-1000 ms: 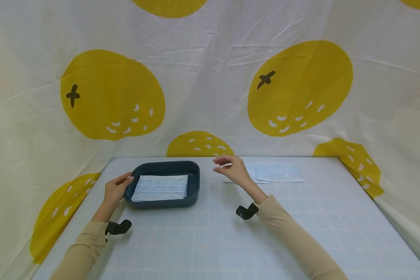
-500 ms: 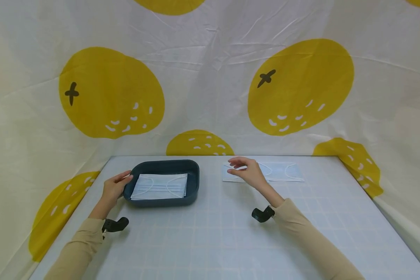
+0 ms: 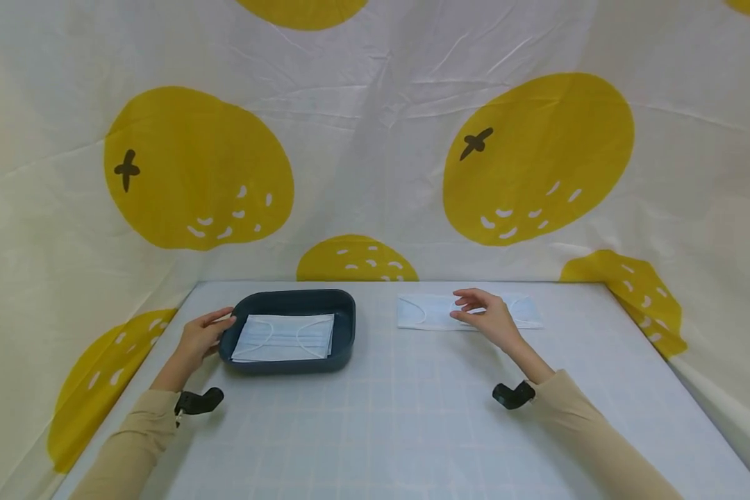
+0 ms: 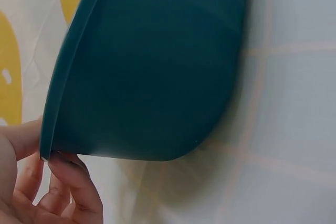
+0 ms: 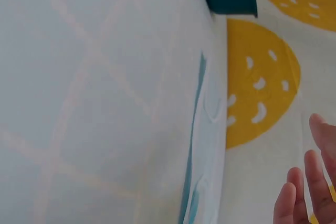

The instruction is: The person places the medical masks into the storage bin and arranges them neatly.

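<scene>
My left hand pinches the left rim of a dark teal plastic tray; the left wrist view shows the thumb and fingers on either side of the tray's rim. Inside lies a small stack of pale blue face masks, white ear loops on top. To the right, two more masks lie flat and overlapping near the table's back edge, the left mask and the right mask. Over them hovers my right hand, fingers loosely bent and holding nothing. It partly covers both masks in the head view.
The table wears a pale checked cover. Directly behind its back edge hangs a white curtain with large yellow fruit prints. Each wrist carries a small black camera, such as the right one.
My right hand has moved rightward, from between the tray and the loose masks to over the masks. The left hand keeps its hold on the tray, which has barely shifted.
</scene>
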The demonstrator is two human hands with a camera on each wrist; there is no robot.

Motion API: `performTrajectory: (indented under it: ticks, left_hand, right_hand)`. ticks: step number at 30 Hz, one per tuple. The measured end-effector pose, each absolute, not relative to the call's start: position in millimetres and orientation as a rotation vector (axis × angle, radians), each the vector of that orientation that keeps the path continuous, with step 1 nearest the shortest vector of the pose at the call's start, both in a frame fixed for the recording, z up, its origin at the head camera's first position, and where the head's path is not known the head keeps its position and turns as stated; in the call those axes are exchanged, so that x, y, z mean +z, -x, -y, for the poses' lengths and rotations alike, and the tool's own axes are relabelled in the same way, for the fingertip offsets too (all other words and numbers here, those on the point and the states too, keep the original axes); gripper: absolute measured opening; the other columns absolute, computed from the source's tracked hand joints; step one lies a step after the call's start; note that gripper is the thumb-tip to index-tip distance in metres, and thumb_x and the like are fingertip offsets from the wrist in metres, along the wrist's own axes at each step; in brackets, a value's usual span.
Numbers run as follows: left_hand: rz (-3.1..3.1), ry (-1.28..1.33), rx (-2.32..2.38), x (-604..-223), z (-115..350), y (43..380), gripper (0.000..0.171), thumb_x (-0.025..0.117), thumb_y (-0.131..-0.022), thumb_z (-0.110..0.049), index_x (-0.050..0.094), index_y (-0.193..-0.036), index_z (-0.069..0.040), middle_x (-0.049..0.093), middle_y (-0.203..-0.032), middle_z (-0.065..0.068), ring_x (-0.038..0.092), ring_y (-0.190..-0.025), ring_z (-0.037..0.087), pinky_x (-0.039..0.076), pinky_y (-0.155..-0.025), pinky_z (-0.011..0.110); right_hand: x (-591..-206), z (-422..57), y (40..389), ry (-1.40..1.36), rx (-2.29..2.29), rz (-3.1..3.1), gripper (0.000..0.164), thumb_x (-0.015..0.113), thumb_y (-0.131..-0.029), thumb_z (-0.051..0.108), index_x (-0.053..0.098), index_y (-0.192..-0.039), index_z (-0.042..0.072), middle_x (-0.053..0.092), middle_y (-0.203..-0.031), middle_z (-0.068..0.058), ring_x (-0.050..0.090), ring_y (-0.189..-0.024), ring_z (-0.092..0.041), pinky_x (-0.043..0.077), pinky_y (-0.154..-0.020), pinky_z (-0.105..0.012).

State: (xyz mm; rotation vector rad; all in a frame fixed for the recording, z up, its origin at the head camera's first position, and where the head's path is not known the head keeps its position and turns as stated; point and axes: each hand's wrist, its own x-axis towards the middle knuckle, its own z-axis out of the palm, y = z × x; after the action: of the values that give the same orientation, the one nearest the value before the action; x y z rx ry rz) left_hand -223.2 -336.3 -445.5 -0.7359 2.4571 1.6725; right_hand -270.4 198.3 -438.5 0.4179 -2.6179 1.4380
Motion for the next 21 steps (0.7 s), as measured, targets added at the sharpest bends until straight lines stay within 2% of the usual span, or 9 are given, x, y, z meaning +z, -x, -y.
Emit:
performTrajectory:
  ticks: [4,8,13,15,18,21]
  left_hand:
    - [-2.451,0.706,1.639,-445.9,337.5,223.9,0.065,0.056,-0.095,-0.041,0.036,-0.149,-0.012,0.04,-0.149,0.02,0.052,-0.11,0.023,0.048,-0.072,0.021]
    - [-2.494,0.65,1.585,-445.7,338.3,224.9,0.064,0.054,-0.096,-0.042,0.035,-0.149,-0.012,0.042,-0.146,0.023,0.052,-0.111,0.026,0.05,-0.077,0.025]
    - [-2.477,0.63,1.583,-447.2,340.3,225.0,0.066,0.053,-0.096,-0.042,0.032,-0.15,-0.012,0.039,-0.148,0.025,0.05,-0.119,0.033,0.049,-0.094,0.041]
    - [-2.453,0.635,1.6,-448.3,341.0,225.2,0.067,0.053,-0.096,-0.042,0.03,-0.151,-0.012,0.037,-0.149,0.025,0.048,-0.123,0.035,0.047,-0.097,0.044]
    - [-2.418,0.652,1.632,-449.8,341.3,226.1,0.068,0.054,-0.095,-0.043,0.03,-0.151,-0.013,0.035,-0.151,0.024,0.047,-0.122,0.034,0.048,-0.094,0.04]
    - [-2.397,0.679,1.644,-448.6,342.3,225.4,0.069,0.056,-0.095,-0.044,0.03,-0.151,-0.014,0.034,-0.152,0.023,0.047,-0.119,0.032,0.048,-0.087,0.033]
  right_hand:
    - [-442.4,-221.0,267.8,-0.388,1.376,2.667,0.047,0.076,-0.083,0.024,0.063,-0.123,0.005,0.069,-0.108,-0.021,0.064,-0.092,-0.026,0.05,-0.07,-0.015]
    - [-441.9,-242.7,261.7,-0.347,1.329,2.709,0.048,0.074,-0.085,0.024,0.06,-0.126,0.003,0.067,-0.111,-0.022,0.063,-0.092,-0.023,0.048,-0.072,-0.014]
    - [-441.5,-266.9,254.6,-0.265,1.332,2.733,0.049,0.071,-0.087,0.027,0.058,-0.129,0.003,0.065,-0.115,-0.023,0.059,-0.089,-0.004,0.047,-0.074,-0.012]
    - [-443.0,-275.6,254.1,-0.231,1.376,2.731,0.051,0.069,-0.089,0.029,0.056,-0.131,0.003,0.064,-0.118,-0.025,0.057,-0.087,0.004,0.047,-0.075,-0.01]
    - [-445.4,-287.5,254.9,-0.162,1.435,2.72,0.055,0.067,-0.09,0.032,0.053,-0.134,0.002,0.061,-0.122,-0.026,0.053,-0.085,0.012,0.047,-0.075,-0.008]
    - [-445.9,-296.7,256.6,-0.098,1.451,2.718,0.057,0.067,-0.09,0.034,0.051,-0.135,0.002,0.061,-0.123,-0.025,0.052,-0.084,0.014,0.047,-0.074,-0.007]
